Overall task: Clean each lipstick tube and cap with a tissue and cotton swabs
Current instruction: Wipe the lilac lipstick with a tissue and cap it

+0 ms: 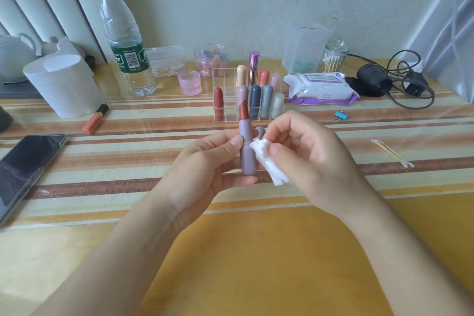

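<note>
My left hand (205, 161) holds an open mauve lipstick tube (246, 154) upright, thumb on its side, with the red-brown bullet (243, 110) sticking up. My right hand (307, 151) pinches a folded white tissue (266, 161) against the tube's right side. The mauve cap (260, 131) shows just behind the tube, between my hands; what holds it is hidden. Behind stands a clear acrylic organiser (225, 113) with several capped lipsticks. Two cotton swabs (391, 153) lie on the table to the right.
A phone (23, 169) lies at the left, an orange lip gloss (95, 118) and white cup (64, 84) beyond it. A water bottle (125, 41), pink lid (189, 82), wipes pack (320, 88), swab jar (334, 56), blue clip (341, 114) and black cable (400, 79) line the back.
</note>
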